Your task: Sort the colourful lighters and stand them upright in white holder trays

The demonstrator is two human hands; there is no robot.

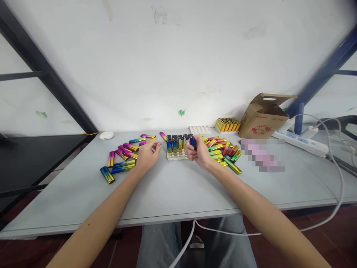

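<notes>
My right hand [197, 152] is wrapped round a blue lighter [192, 142], held upright at the right side of a white tray with holes [177, 155]. Several blue-and-yellow lighters [171, 144] stand in the tray's back rows, black tops up; its front holes show. My left hand [148, 154] hovers left of the tray, fingers curled and thumb near the fingertips; anything between them is hidden. Around it lie loose purple-and-yellow lighters [130, 147] and blue-and-yellow lighters [123, 167]. Beyond my right hand, green-and-yellow lighters [232, 166] and red-and-yellow lighters [226, 148] lie in a heap.
Against the wall are another white tray [200, 129] and a block of golden lighters [228, 125]. An open cardboard box [259, 121] stands at the back right, near a power strip [302, 142] and a white cable [340, 178]. A white case [106, 135] lies back left.
</notes>
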